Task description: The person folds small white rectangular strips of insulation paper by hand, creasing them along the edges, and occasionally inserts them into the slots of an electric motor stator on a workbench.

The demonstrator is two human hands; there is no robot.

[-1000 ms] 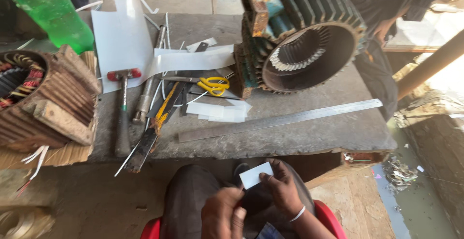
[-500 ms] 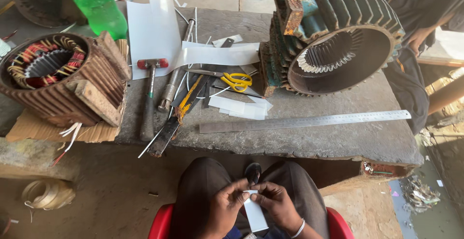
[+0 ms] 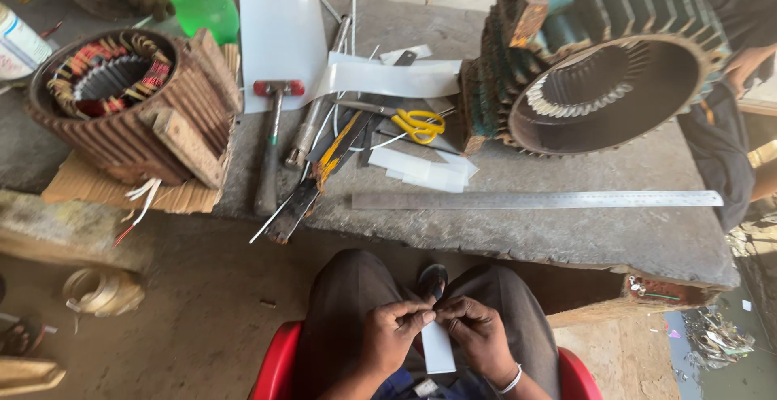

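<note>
While the counter point(image 3: 566, 230) edge crosses mid-frame, I see open floor at lower left. Low in the centre, my left hand point(image 3: 394, 337) and right hand point(image 3: 476, 337) pinch one white paper strip point(image 3: 438, 348) by its top, fingers clamped together, over my lap. Two motor housings, one steel ruler point(image 3: 534, 200) lie above.

A rough, open-air motor repair workshop. Two stripped electric motor housings sit on a worn stone surface point(image 3: 566, 230): a rusty stator with copper windings point(image 3: 129, 100) and a larger finned shell point(image 3: 599, 68). Between them lie a hammer point(image 3: 271, 137), yellow scissors point(image 3: 417, 123), a steel ruler point(image 3: 534, 199) and cut white insulation sheets point(image 3: 283, 31).
</note>
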